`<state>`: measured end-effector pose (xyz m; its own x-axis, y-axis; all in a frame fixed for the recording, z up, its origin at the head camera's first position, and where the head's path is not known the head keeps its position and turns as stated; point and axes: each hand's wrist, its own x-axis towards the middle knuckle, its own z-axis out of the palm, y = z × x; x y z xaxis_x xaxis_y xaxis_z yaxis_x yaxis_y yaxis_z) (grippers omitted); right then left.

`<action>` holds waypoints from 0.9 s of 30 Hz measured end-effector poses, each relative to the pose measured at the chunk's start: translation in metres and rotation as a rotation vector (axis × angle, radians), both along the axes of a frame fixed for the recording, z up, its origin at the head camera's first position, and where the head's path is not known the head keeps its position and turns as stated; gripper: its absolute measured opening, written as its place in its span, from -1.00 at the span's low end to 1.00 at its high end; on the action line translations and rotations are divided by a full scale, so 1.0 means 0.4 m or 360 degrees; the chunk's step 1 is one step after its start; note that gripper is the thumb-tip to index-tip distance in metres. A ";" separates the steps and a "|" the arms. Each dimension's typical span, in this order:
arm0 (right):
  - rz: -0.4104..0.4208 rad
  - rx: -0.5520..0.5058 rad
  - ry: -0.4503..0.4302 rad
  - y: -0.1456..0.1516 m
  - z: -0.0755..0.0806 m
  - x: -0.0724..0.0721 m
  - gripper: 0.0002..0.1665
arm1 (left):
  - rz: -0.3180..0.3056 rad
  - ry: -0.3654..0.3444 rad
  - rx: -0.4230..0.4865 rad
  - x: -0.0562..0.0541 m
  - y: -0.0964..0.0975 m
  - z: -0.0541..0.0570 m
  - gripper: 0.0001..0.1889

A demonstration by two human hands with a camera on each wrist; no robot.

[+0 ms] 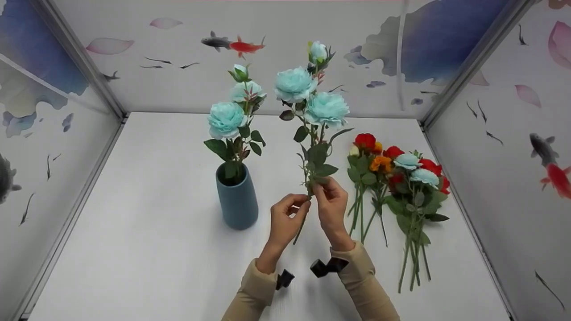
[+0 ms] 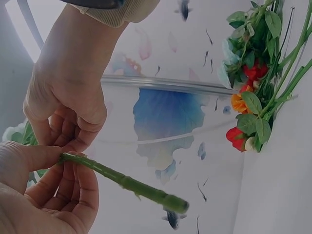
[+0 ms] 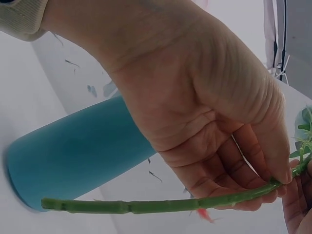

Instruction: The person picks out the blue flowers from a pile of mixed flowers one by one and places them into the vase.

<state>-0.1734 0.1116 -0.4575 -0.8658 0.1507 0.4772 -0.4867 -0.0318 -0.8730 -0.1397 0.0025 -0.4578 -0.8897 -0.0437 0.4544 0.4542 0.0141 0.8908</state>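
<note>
Upright above the table, a tall artificial flower stem (image 1: 311,176) with light blue blooms (image 1: 328,108) is held between both hands. My left hand (image 1: 285,218) pinches the stem low down between thumb and fingers. Just above it, my right hand (image 1: 331,206) grips the stem under the leaves. In the left wrist view, the green stem's cut end (image 2: 170,201) sticks out free beyond the fingers. Left of the hands stands a blue vase (image 1: 237,200), holding similar light blue flowers (image 1: 227,119). Behind my left hand, the vase (image 3: 73,151) shows large in the right wrist view.
To the right on the white table (image 1: 156,258) lie red and orange flowers (image 1: 381,164) with long stems. Beside them is a bunch with light blue blooms (image 1: 424,177) and red ones. Printed panels (image 1: 303,22) wall the table at the back and both sides.
</note>
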 end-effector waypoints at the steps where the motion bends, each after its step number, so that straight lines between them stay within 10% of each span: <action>1: -0.0002 0.0006 -0.0005 0.000 0.000 0.000 -0.86 | -0.0001 0.0002 -0.0002 0.000 0.000 0.000 -0.93; 17: 0.0104 -0.0072 -0.0060 0.035 -0.053 0.002 -0.75 | 0.0168 0.0086 -0.0091 0.002 -0.018 0.011 -0.93; 27: -0.0092 -0.0217 -0.0242 0.162 -0.133 0.032 -0.69 | 0.0229 0.0199 -0.0086 -0.020 -0.070 0.014 -0.91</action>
